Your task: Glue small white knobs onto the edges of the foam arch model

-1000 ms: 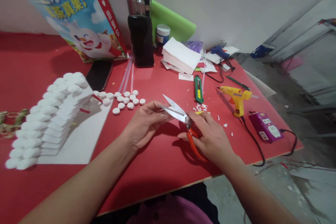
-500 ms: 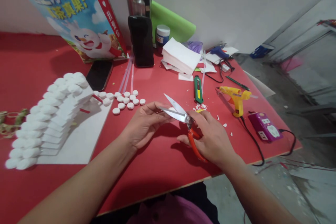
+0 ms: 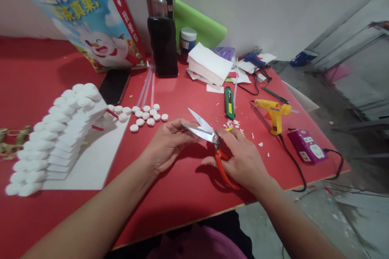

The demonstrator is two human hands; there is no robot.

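My right hand (image 3: 243, 158) grips orange-handled scissors (image 3: 224, 166), whose blades are spread and point left toward my other hand. The fingers of my left hand (image 3: 170, 143) are pinched together behind the blades; what they hold is mostly hidden by the scissors. Several round white pieces (image 3: 150, 122) lie on the red table just beyond my left hand. At the left, a curved stepped structure of white card (image 3: 71, 135) edged with white discs (image 3: 35, 164) stands on a white board (image 3: 100, 158). White scraps (image 3: 234, 123) are scattered near the green cutter (image 3: 229, 103).
A yellow glue gun (image 3: 273, 113) and a purple power box (image 3: 306, 146) with cables sit at the right. Behind are a stack of white card (image 3: 209, 64), a jar (image 3: 187, 40), an upright black phone (image 3: 163, 47), another phone (image 3: 114, 85) and a colourful box (image 3: 100, 20).
The scissors have shifted slightly left with my right hand, their blade tips a little nearer my left fingers. My left hand has barely moved.
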